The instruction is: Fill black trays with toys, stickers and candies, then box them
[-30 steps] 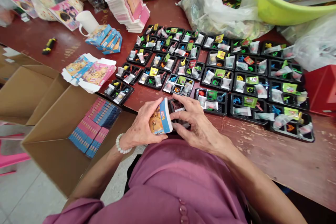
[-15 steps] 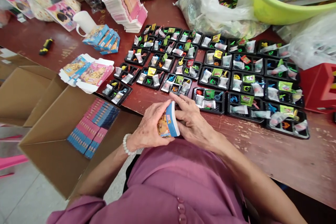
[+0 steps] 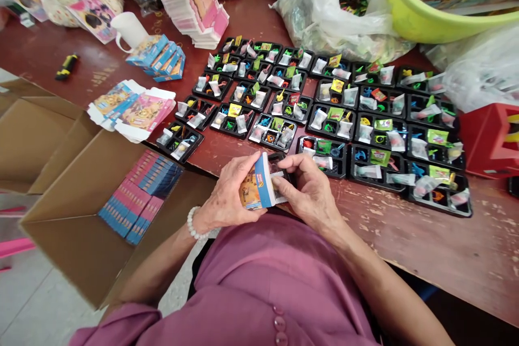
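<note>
My left hand is wrapped round a small blue printed carton, near the table's front edge. At the carton's right end a black plastic tray with a whitish packet in it shows; how far it sits inside the carton I cannot tell. My right hand grips this tray, its thumb over the packet and its index finger along the far side. Beyond both hands, rows of black compartment trays hold wrapped sweets, sachets and small coloured plastic toys.
Left of me an open cardboard box holds packed pink and blue cartons. Flat cartons, a white mug, a cutter and stacked pink cards lie left. A green basin and red holder stand right.
My right hand has shifted right, away from the carton's end, and its fingers have spread along the tray. The black tray and packet now show there. My left hand still holds the carton.
</note>
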A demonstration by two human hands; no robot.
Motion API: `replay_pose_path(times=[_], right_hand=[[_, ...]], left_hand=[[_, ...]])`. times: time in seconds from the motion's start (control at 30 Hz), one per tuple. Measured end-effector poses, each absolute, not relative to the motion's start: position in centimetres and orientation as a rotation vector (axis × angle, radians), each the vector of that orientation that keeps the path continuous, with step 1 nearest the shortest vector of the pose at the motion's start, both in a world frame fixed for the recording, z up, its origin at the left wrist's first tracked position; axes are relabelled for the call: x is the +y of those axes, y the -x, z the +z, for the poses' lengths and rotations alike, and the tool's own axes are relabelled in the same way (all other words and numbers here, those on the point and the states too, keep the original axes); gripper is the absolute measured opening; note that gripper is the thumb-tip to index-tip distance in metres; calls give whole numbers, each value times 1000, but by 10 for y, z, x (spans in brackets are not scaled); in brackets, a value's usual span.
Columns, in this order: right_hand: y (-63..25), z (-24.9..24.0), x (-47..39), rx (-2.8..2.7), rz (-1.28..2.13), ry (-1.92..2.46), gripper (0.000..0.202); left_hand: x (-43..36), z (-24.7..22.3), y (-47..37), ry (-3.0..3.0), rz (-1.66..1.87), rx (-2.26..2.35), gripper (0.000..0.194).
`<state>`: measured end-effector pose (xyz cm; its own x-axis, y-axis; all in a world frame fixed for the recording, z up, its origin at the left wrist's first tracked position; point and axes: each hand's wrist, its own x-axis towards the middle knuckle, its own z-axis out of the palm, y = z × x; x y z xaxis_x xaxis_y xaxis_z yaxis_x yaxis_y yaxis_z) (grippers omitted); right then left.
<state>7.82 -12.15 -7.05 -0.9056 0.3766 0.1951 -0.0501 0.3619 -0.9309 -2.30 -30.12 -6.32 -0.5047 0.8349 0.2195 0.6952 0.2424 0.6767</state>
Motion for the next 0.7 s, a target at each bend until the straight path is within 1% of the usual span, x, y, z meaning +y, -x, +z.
replay_pose_path(times=[0.1,0.17,0.23,0.3,0.33,0.4,0.47,0.5,0.6,0.7], right_hand=[[-81,-53,-124,-2225,1684,191,2],[-86,-36,-127,-2285,1804,27,7],[-92,-20,-130,-2289,1962,-155,13],[-98,-10,-130,-2214,1970,-219,18],[-99,-8,-130,-2189,1861,-199,20],[-100,-8,-126,-2196,1485,-137,24],[-98,-10,-121,-2267,1124,-156,26],[-97,-12,-120,-2314,999,-192,25],[-95,-19,-122,-2448,822,-243,23],[-94,-28,-129,-2545,799,-224,22]], left_hand=[[-301,-65,23,-1494,1173,2268,111],[-304,-63,22,-1499,1292,2188,109],[-307,-59,18,-1392,1465,2034,99],[-311,-53,13,-1129,1612,1804,82],[-312,-51,9,-974,1657,1665,73],[-312,-48,1,-682,1712,1395,64],[-310,-50,-6,-476,1737,1202,62],[-309,-53,-8,-402,1751,1154,62],[-305,-60,-12,-297,1775,1166,59],[-305,-62,-10,-342,1755,1263,57]])
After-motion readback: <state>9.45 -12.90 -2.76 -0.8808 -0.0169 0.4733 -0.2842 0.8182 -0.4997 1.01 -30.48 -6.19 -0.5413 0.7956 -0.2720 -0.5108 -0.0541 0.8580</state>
